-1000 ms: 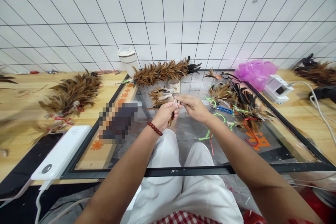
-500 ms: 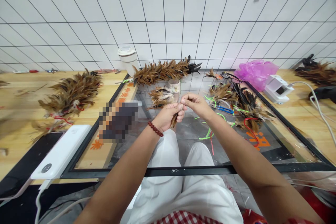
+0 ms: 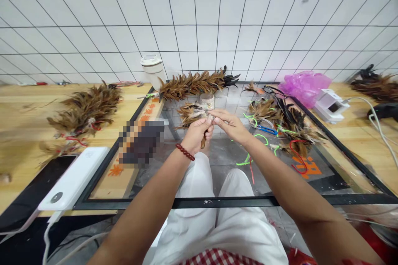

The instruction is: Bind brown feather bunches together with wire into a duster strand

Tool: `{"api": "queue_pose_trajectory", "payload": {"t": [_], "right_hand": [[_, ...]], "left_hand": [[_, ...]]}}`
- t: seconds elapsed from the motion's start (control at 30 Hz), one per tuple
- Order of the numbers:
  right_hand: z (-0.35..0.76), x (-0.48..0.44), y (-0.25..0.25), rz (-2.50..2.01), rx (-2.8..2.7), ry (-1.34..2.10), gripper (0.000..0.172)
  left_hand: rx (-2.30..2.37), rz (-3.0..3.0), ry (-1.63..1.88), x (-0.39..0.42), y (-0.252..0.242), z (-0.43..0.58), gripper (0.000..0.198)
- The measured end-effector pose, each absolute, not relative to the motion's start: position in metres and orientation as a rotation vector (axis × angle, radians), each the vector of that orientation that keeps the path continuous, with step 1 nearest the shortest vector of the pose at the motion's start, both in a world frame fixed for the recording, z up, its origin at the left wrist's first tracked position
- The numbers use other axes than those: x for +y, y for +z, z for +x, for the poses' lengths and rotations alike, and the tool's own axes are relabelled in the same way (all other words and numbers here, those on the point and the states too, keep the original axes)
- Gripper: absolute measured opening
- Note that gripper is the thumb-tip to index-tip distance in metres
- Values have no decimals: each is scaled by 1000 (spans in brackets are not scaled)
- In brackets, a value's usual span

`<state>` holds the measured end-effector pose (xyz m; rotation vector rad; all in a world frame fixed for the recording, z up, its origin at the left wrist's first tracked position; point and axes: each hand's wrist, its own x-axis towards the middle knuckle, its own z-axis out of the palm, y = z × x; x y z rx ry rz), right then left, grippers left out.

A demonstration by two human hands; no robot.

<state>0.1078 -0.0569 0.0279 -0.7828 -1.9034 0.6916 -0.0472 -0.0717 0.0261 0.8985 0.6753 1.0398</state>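
Observation:
My left hand (image 3: 197, 134), a beaded bracelet at its wrist, is closed in a pinch over the glass panel. A brown feather (image 3: 203, 142) pokes out below its fingers. My right hand (image 3: 228, 124) meets it, thumb and forefinger pinched near the left fingertips. What lies between the right fingertips is too small to make out. Just beyond the hands are a loose bunch of brown feathers (image 3: 188, 114) with pale quills and a whitish roll (image 3: 207, 101). Behind these lies a long brown feather strip (image 3: 192, 85) with black ends.
Blue-handled snips (image 3: 266, 130), green cord (image 3: 261, 137), red cord (image 3: 297, 157) and a feather pile (image 3: 292, 120) lie right. A white cup (image 3: 152, 72) and pink plastic bag (image 3: 304, 87) stand behind. Left are another feather strip (image 3: 90, 109), a power bank (image 3: 74, 178) and a phone (image 3: 40, 190).
My right forefinger has stretched forward over the left fingertips, and the hands have shifted slightly. The feather tip below my left hand shows at a slightly different angle.

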Motion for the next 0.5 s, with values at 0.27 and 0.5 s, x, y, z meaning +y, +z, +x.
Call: {"api": "queue_pose_trajectory", "payload": {"t": [0.27,0.5], "right_hand": [[115,-40,1,-1058,-2000,536,39],[110,-46,-11,-1281,-2378,118,45]], "left_hand": [[760,699,1436,-64,41,-60,18],[932,553,1655,-57,43,-66,20]]}}
